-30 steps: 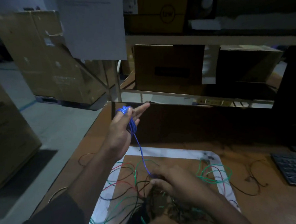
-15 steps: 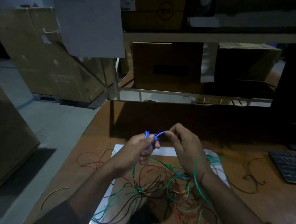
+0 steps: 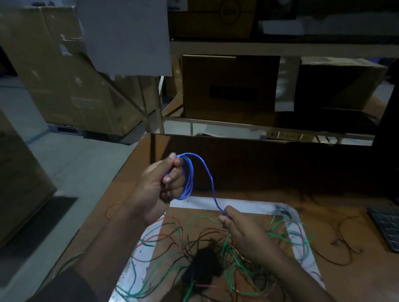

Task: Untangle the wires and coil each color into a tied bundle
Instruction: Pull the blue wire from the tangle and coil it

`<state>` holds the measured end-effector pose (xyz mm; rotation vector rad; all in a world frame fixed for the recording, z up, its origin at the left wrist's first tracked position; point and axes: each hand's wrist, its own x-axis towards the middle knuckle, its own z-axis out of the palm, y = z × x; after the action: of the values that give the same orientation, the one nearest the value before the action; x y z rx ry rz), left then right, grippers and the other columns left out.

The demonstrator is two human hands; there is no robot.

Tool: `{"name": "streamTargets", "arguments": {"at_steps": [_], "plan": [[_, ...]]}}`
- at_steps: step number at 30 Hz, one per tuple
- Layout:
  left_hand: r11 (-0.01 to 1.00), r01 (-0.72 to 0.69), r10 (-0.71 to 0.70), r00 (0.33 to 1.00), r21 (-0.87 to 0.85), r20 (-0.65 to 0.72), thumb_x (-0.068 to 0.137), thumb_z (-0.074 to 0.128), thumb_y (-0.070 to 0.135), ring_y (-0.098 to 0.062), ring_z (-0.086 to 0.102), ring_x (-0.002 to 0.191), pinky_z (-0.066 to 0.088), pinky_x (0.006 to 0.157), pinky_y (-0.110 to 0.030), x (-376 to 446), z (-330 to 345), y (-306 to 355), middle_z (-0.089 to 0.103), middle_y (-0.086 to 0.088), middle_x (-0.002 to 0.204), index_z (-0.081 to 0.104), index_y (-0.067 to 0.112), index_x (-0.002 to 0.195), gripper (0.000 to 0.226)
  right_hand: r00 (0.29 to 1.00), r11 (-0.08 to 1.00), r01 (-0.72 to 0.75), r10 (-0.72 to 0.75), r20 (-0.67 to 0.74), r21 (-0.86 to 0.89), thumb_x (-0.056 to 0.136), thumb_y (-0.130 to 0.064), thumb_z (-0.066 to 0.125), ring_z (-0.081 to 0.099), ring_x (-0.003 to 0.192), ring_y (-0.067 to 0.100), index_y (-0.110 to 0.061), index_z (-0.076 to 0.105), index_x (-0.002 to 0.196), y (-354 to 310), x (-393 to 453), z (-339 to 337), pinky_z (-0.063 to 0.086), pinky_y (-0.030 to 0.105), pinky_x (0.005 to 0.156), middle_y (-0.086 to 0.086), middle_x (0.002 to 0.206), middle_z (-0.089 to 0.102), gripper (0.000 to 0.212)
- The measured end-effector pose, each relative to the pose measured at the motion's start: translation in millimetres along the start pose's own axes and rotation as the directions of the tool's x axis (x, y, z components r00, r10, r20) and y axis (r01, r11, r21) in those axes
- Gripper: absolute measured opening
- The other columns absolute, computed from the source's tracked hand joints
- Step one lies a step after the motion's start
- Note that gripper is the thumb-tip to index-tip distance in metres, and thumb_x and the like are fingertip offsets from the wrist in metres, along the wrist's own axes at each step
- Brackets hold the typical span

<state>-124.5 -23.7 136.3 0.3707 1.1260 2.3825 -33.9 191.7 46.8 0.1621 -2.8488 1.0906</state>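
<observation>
Behind your bench (image 3: 360, 281) stands a shelf rack (image 3: 291, 48) loaded with cardboard boxes (image 3: 229, 87), and a sheet of paper (image 3: 124, 29) hangs at its left end. On the brown bench top lies a white-bordered mat (image 3: 237, 202), and a dark keyboard (image 3: 392, 228) sits at the far right edge. Spread over the mat is a tangle of green, red and black wires (image 3: 211, 262), with loose strands trailing off onto the bench on both sides.

Your left hand (image 3: 162, 185) is raised above the mat's far left corner, its grip curled tight round a coil of blue wire (image 3: 188, 178) that loops over your fingers. From the coil a single blue strand arches up and runs down to your right hand (image 3: 242, 231), which pinches it between thumb and forefinger just over the tangle. The strand hangs in a slack curve between both hands.
</observation>
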Motion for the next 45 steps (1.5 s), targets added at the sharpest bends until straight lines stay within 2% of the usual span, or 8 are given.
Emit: {"name": "streamTargets", "arguments": {"at_steps": [10, 17, 22, 28, 33, 36, 40, 45], "plan": [[0.946, 0.095, -0.128, 0.988, -0.311, -0.087, 0.107, 0.042, 0.026, -0.005, 0.011, 0.048, 0.014, 0.039, -0.017, 4.7, -2.5, -5.5, 0.034, 0.009, 0.05, 0.053, 0.017, 0.078, 0.032, 0.945, 0.807, 0.135, -0.28, -0.17, -0.575, 0.105, -0.045, 0.035, 0.048, 0.092, 0.014, -0.032, 0.066, 0.11, 0.5, 3.7, -12.8, 0.032, 0.035, 0.091, -0.012, 0.092, 0.049, 0.034], [0.907, 0.108, -0.151, 0.986, -0.406, -0.074, 0.109, 0.039, 0.026, -0.005, 0.034, 0.038, 0.028, 0.037, -0.013, -1.4, -1.7, -4.2, 0.045, 0.01, 0.057, 0.051, 0.018, 0.084, 0.029, 0.776, 0.992, 0.027, -0.101, -0.623, -0.126, 0.103, -0.015, 0.042, 0.054, 0.069, 0.017, -0.018, 0.056, 0.115, -22.8, 1.6, -16.9, 0.037, 0.031, 0.059, -0.009, 0.08, 0.055, 0.019], [0.983, -0.072, 0.064, 0.997, -0.169, -0.052, 0.11, 0.035, 0.029, -0.006, 0.058, 0.057, 0.05, 0.053, -0.015, -13.1, 23.4, -1.5, 0.073, -0.015, 0.122, 0.052, 0.016, 0.09, 0.03, 0.949, 0.88, -0.223, 0.099, -0.298, -0.419, 0.098, -0.004, 0.044, 0.066, 0.077, 0.028, -0.021, 0.05, 0.125, -21.5, 3.4, -8.1, 0.039, 0.034, 0.056, 0.0, 0.086, 0.066, 0.033], [0.931, -0.24, 0.244, 0.97, 0.275, 0.02, 0.112, 0.031, 0.026, -0.019, 0.073, 0.071, 0.06, 0.075, -0.034, -8.2, 33.1, -6.3, 0.068, -0.015, 0.134, 0.047, 0.012, 0.102, 0.024, 0.996, 0.763, 0.051, 0.005, 0.085, -0.644, 0.103, -0.019, 0.046, 0.068, 0.1, 0.032, -0.018, 0.058, 0.127, -55.3, 1.0, 10.4, 0.046, 0.036, 0.073, 0.007, 0.11, 0.071, 0.027], [0.784, -0.235, 0.291, 0.957, 0.574, -0.007, 0.114, 0.029, 0.025, -0.037, 0.075, 0.102, 0.047, 0.108, -0.051, 1.0, 22.3, -12.7, 0.068, -0.005, 0.137, 0.052, 0.014, 0.113, 0.025, 0.965, 0.851, 0.248, -0.174, 0.197, -0.464, 0.105, -0.03, 0.045, 0.059, 0.101, 0.025, -0.02, 0.057, 0.105, -82.9, -8.9, -3.4, 0.026, 0.033, 0.071, 0.005, 0.107, 0.066, 0.016], [0.647, -0.202, 0.277, 0.961, 0.735, 0.02, 0.114, 0.028, 0.024, -0.033, 0.077, 0.096, 0.043, 0.112, -0.038, 3.6, 11.9, -17.7, 0.078, -0.004, 0.115, 0.061, 0.014, 0.118, 0.035, 0.947, 0.893, 0.318, -0.281, 0.157, -0.319, 0.107, -0.036, 0.037, 0.052, 0.099, 0.022, -0.021, 0.052, 0.098, -97.9, -14.7, -19.7, 0.031, 0.032, 0.073, 0.003, 0.104, 0.061, 0.023], [0.497, -0.141, 0.203, 0.978, 0.856, 0.043, 0.113, 0.036, 0.026, -0.006, 0.059, 0.063, 0.048, 0.078, -0.036, -0.5, 10.6, -27.1, 0.069, 0.017, 0.076, 0.052, 0.004, 0.096, 0.031, 0.866, 0.832, 0.388, -0.477, -0.153, -0.396, 0.099, -0.035, 0.04, 0.048, 0.09, 0.015, -0.025, 0.052, 0.092, -89.4, -6.3, -31.9, 0.042, 0.031, 0.065, -0.005, 0.088, 0.053, 0.017], [0.719, -0.056, 0.044, 0.998, 0.693, 0.034, 0.112, 0.035, 0.026, -0.012, 0.042, 0.037, 0.043, 0.057, -0.037, -10.1, 19.0, -34.6, 0.039, 0.005, 0.051, 0.053, 0.007, 0.098, 0.03, 0.861, 0.903, 0.166, -0.329, -0.389, -0.397, 0.103, -0.049, 0.031, 0.042, 0.078, 0.011, -0.026, 0.053, 0.088, -67.3, 18.5, -58.7, 0.033, 0.03, 0.053, -0.011, 0.082, 0.038, 0.035]]}}
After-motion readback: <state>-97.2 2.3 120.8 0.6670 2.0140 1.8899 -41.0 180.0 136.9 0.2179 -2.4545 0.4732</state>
